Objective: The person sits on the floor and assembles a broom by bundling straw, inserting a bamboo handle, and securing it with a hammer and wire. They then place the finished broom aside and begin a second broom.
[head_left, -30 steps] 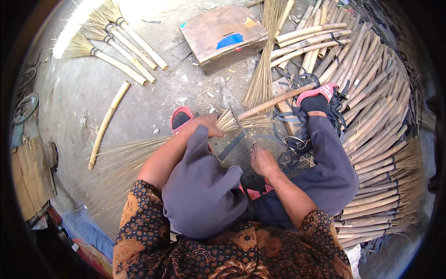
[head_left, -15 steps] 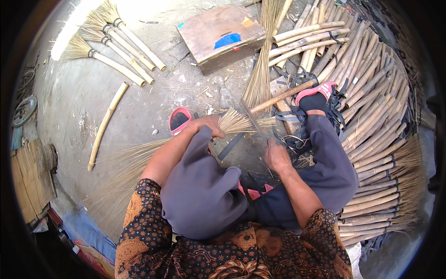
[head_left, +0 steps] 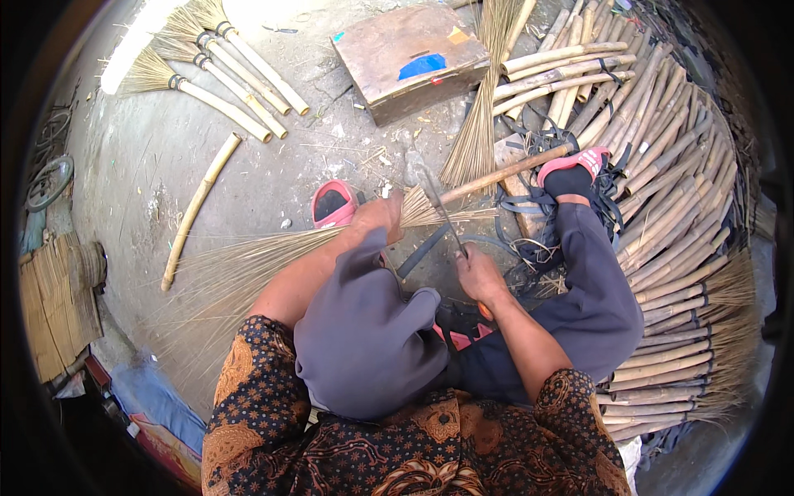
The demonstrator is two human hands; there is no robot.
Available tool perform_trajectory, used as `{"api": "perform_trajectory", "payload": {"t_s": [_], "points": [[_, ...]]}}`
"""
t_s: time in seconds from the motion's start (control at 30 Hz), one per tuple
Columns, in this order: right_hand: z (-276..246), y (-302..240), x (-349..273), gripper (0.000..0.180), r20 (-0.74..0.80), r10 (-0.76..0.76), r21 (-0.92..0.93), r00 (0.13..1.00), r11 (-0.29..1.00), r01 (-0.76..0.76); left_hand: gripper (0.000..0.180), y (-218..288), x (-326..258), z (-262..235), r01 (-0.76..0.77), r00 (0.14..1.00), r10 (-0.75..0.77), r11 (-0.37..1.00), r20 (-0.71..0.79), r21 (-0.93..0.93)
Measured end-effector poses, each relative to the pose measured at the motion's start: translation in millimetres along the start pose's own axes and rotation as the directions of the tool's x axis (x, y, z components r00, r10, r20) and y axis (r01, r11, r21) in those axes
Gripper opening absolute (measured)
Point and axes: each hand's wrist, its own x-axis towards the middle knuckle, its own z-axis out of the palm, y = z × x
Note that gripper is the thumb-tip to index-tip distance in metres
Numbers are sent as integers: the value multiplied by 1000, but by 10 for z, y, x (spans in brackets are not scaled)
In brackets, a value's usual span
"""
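My left hand is closed around a bundle of thin broom bristles. Their loose fan spreads out to the left past my forearm, while the thick ends stick out to the right of my fist. A long-bladed knife is gripped in my right hand; a bit of its orange handle shows below that hand. The blade points up and away, crossing in front of the bundle's ends; whether it touches them I cannot tell. Just beyond lies a wooden stick, its far end near my right foot.
Finished brooms lie at the far left, near a lone curved bamboo handle. A wooden box and another bristle bundle are ahead. Many handles and brooms are heaped at right. Black strips surround my right foot.
My right hand has moved left and slightly back with the knife, and the blade stands steeper across the bristle ends. My left hand keeps its grip; the whole view has shifted slightly.
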Motion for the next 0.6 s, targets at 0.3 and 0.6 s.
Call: {"api": "perform_trajectory", "payload": {"t_s": [0.3, 0.6], "points": [[-313, 267, 35, 27, -88, 105, -145, 991, 983, -117, 44, -70, 246, -148, 11, 918, 255, 748, 303, -664], [-142, -167, -108, 29, 73, 112, -76, 991, 991, -107, 47, -110, 244, -114, 22, 920, 230, 777, 316, -630]]}}
